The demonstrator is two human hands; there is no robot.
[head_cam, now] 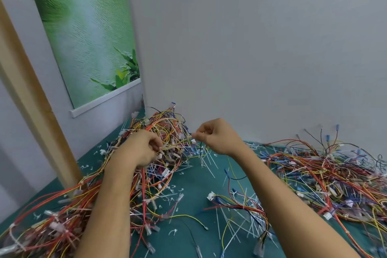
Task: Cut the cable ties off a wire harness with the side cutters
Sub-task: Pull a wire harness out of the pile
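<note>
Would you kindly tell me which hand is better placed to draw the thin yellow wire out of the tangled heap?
The right hand, probably: it pinches the thin yellow wire, raised clear of the tangled heap of coloured wires, while the left hand grips wires within that heap.

Reaching forward, left forearm (111,199) and right forearm (289,195) bare, elbows cut off by the lower edge.

Left hand (140,148): back up, wrist bent slightly down, fingers curled under, tips pinching one end of a yellow wire (178,145).

Right hand (217,135): set higher than the left, back toward the camera, fingers curled in a loose fist, thumb and forefinger pinching the wire's other end at the fist's left side.

Held apart but near each other, wire stretched between.
</note>
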